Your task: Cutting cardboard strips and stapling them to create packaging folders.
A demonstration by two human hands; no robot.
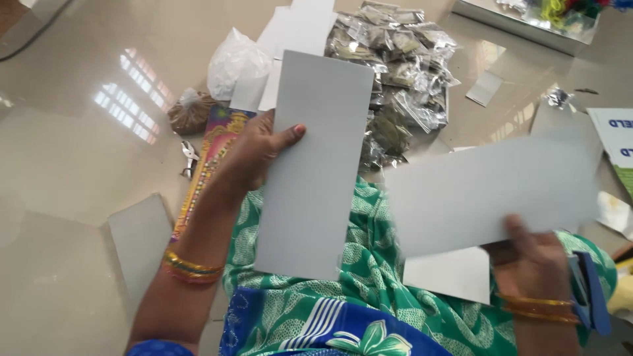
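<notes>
Grey card sheets [315, 165] pinched by raised hands, left [254, 150], right [527, 254].

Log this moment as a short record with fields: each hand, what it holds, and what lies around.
left hand: holds an upright grey card by its left edge
right hand: holds a second grey card, lying crosswise, blurred
lap: green patterned cloth
floor ahead: pile of small clear packets, white plastic bag, small metal tool
floor left: loose grey card piece

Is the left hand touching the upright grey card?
Touching. The head view shows the left hand gripping the upright grey card at its left edge, thumb lying across its face.
</notes>
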